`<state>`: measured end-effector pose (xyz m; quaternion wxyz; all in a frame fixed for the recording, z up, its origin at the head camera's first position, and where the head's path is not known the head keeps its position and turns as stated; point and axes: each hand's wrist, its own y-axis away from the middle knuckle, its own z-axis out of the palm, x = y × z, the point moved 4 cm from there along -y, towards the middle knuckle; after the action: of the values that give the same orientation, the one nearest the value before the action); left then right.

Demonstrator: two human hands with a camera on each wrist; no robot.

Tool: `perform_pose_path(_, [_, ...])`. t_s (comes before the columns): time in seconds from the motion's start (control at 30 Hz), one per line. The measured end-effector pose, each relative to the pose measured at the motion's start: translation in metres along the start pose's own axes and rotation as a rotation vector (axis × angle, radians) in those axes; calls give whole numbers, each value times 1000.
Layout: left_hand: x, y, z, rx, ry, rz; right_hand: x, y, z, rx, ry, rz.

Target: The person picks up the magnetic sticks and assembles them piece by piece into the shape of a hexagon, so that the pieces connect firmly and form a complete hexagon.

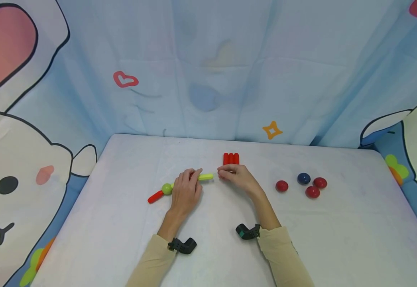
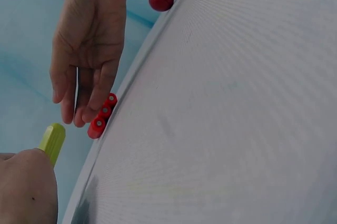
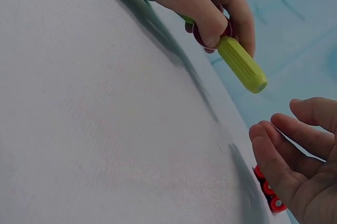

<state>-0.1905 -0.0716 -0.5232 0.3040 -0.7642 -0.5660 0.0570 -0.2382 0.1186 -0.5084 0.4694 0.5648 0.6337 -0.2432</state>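
Note:
My left hand [image 1: 187,191] grips a red ball [image 3: 227,28] between thumb and fingers, part of a joined chain. One yellow-green rod [image 1: 205,177] sticks out from that ball to the right, its end bare. On the other side, partly under the hand, the chain runs to a light green ball [image 1: 167,189] and a red rod [image 1: 155,197]. My right hand [image 1: 238,177] hovers just right of the yellow-green rod's end, fingers loosely bent and holding nothing. Just behind it lie several red rods [image 1: 231,158] side by side, with pale round tips [image 2: 105,110].
To the right on the white table [image 1: 355,235] sit a lone red ball [image 1: 282,186], a dark blue ball [image 1: 303,178] and two more red balls [image 1: 313,192]. A blue patterned curtain [image 1: 208,79] hangs behind the table's far edge.

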Motion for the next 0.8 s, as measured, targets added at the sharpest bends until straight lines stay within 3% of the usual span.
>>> perform_pose_path(0.13, [0,0,0,-15,-3,10,-2,2,-1,-4,-5,-9])
perform_pose_path(0.8, [0,0,0,31,13,27,0,2,-3,-10,-14,-11])
